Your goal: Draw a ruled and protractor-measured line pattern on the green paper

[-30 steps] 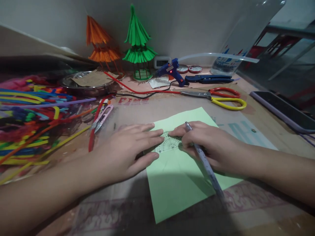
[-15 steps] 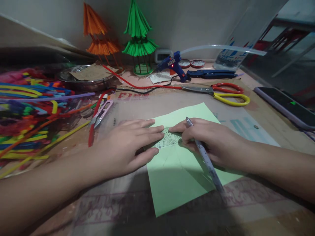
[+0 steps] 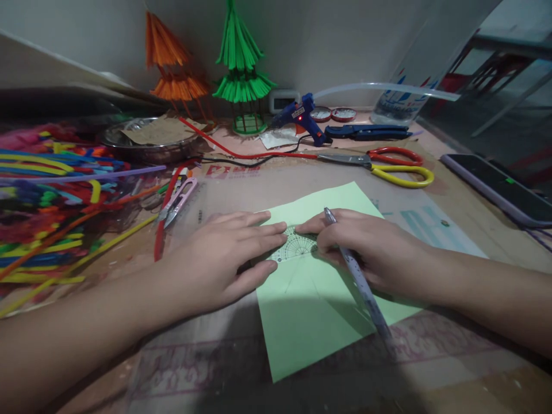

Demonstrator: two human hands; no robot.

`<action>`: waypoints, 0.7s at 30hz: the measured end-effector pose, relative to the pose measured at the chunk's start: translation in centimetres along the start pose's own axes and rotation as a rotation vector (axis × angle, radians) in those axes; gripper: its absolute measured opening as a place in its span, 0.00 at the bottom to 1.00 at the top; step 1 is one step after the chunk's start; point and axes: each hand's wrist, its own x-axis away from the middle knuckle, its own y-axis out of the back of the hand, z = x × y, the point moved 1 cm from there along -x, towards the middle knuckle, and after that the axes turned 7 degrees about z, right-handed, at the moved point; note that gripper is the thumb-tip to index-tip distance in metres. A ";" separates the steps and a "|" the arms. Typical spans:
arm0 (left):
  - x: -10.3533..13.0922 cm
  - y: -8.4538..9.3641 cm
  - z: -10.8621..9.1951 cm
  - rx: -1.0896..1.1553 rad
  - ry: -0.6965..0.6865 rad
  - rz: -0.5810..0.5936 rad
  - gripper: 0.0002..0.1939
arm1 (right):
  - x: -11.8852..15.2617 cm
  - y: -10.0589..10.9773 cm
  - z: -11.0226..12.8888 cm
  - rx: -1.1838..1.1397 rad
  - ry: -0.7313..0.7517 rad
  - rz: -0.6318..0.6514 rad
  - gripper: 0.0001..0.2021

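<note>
A light green sheet of paper lies at a slant in front of me. On its upper part sits a clear protractor with black markings, partly hidden by my fingers. My left hand lies flat with its fingers stretched over the protractor's left side. My right hand is curled round a grey patterned pen, whose tip end points up and away while its shaft slants toward me. The right index finger touches the protractor's right side. Faint lines show on the paper below the protractor.
Pink-handled snips and piled colourful pipe cleaners lie left. Large scissors, a blue glue gun and blue pliers are behind. A phone lies right. Orange and green pipe-cleaner towers stand at the wall.
Both hands, the protractor and the pen keep their places on the paper. Only the whole view has shifted very slightly.
</note>
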 end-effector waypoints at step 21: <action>-0.1 0.0 0.0 -0.017 -0.001 0.001 0.19 | -0.1 0.0 0.0 -0.013 -0.008 0.010 0.07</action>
